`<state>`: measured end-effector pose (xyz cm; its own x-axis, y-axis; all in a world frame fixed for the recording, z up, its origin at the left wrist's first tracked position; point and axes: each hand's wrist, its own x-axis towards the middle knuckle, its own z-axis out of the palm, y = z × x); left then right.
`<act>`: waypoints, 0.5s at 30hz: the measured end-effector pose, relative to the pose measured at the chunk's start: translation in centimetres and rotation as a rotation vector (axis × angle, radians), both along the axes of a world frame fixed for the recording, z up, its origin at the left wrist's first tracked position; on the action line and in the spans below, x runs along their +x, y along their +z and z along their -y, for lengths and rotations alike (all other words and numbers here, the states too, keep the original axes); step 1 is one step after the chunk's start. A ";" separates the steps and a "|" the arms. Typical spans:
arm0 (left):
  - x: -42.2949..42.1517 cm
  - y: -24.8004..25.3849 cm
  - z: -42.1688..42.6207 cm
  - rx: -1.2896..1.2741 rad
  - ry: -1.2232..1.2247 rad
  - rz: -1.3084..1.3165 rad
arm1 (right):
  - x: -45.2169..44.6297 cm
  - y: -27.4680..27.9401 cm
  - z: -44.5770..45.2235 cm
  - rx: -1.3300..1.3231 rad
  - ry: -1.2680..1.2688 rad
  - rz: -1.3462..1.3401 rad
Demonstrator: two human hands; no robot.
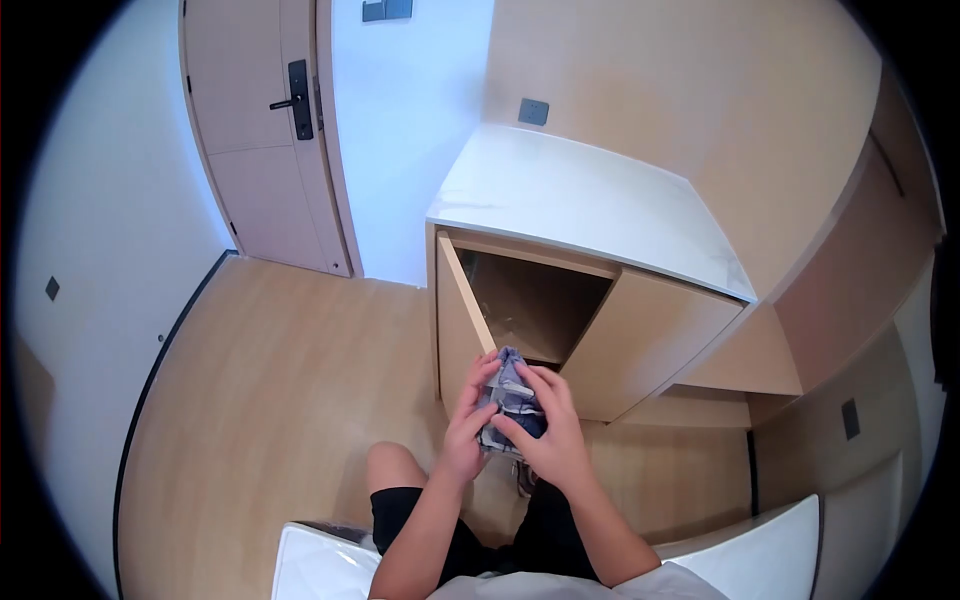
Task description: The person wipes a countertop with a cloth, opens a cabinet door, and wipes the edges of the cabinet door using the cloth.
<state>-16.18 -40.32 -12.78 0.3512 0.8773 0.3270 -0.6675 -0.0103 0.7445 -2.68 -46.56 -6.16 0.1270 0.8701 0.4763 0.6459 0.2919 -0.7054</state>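
A small bundle of blue and grey patterned cloth (518,402) is held between both hands, in front of the cabinet. My left hand (468,415) grips its left side, fingers curled along the edge. On the right side, my right hand (547,425) holds it with the thumb across the front and the fingers near the top. The cloth looks folded or rolled; whether anything is inside cannot be seen. Just beyond it, the left cabinet door (466,300) stands open, showing a dark interior.
The cabinet's white marble-like top (590,195) lies ahead, its right door (650,335) closed. A closed room door (250,130) with a black handle is at the upper left. White padded surfaces (325,565) flank my legs, above a wooden floor (290,400).
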 end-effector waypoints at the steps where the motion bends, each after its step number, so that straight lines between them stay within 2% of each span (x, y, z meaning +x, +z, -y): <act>1: 0.2 -0.1 0.1 0.012 0.019 -0.040 | -0.1 0.0 -0.2 -0.024 0.013 0.026; 4: 0.4 0.8 -0.2 -0.043 -0.021 -0.086 | 0.0 0.2 -0.4 -0.091 0.000 0.109; 7: 0.8 1.9 -1.6 0.094 0.109 -0.221 | 0.0 0.0 0.0 -0.172 -0.024 0.193; 10: 1.9 0.5 -4.7 0.471 0.377 -0.742 | -0.6 -1.0 0.8 -0.181 -0.067 0.262; 14: 3.3 -0.9 -5.3 0.140 0.136 -0.238 | -1.5 -2.9 2.2 0.053 -0.055 0.029; 15: 3.1 0.7 -3.8 0.078 0.086 -0.138 | -1.8 -4.1 2.3 0.122 -0.019 -0.133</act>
<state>-13.12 -36.52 -12.11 0.3221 0.8800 0.3490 -0.5528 -0.1244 0.8240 -4.49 -48.85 -10.29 0.2114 0.8039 0.5559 0.5553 0.3693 -0.7451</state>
